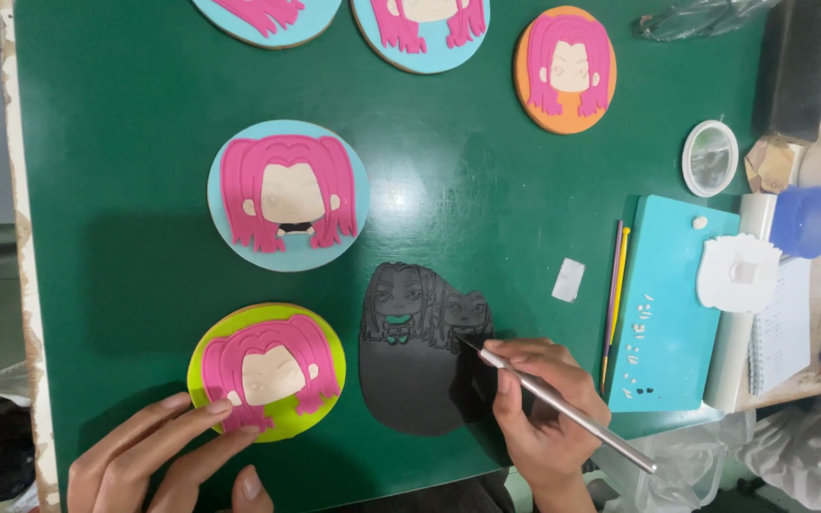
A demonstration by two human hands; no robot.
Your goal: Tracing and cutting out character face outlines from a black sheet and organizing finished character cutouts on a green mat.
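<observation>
- At the near edge of the green mat (144, 85), the right hand (539, 404) had its fingers (525, 356) closed round a slim metal craft knife (563, 408), held like a pen, handle running back past the wrist.
- The blade tip touched the right edge of a sheet of black modelling paste (410, 389), which lay flat on the mat just left of that hand; two small hair shapes were pressed into its upper part.
- The left hand (159, 461) lay flat with its fingers (187, 423) spread and holding nothing; the fingertips rested on the lower edge of a round yellow-green plaque (320, 332) bearing a pink-haired face.
- Above that plaque, apart from it: a round light-blue plaque (358, 161), same pink-haired face.
- Far edge of the mat: two more light-blue plaques, cut off by the frame, and an orange plaque (525, 71).
- Right of the right hand: a turquoise board (677, 304) with small white and black bits on it, two thin tools (617, 285) along its left side.
- A small white scrap (568, 280) lay on the mat between the black sheet and the board.
- On the board's far right corner: a white frilled cutter (738, 274); beyond it, a round clear lid (711, 158) and a blue cup (805, 220).
</observation>
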